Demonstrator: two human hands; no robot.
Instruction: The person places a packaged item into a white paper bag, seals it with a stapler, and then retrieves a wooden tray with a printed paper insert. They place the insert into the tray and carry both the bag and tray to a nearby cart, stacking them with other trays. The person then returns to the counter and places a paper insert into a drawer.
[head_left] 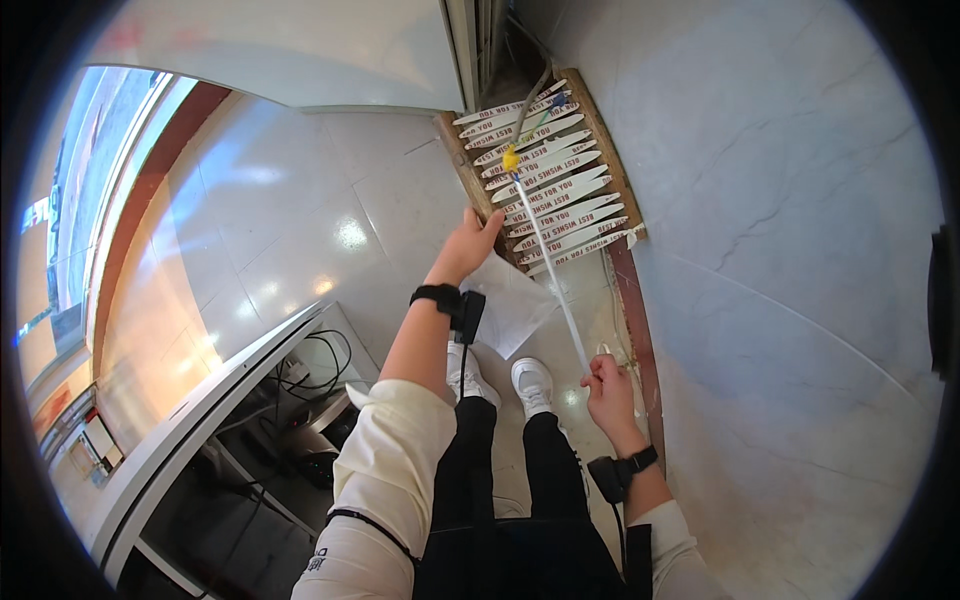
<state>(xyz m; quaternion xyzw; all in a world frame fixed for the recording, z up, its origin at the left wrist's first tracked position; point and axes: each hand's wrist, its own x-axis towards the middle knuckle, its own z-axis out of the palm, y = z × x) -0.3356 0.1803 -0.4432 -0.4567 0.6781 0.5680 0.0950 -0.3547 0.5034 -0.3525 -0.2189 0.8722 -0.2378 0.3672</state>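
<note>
My left hand [468, 243] grips left edge of wooden slat rack [545, 170]; my right hand [608, 385] clamps thin white rod [550, 262] at lower end. Rod light, slender, likely flexible; rack stiff.

Slatted board [545, 170] stood at 12 o'clock against wall [780, 250]; rod [550, 270] laid across it, sheet [510, 305] below, desk [200, 420] at 8 o'clock

left hand [470, 243] fingertips hidden behind the wooden rack [545, 170].
</note>
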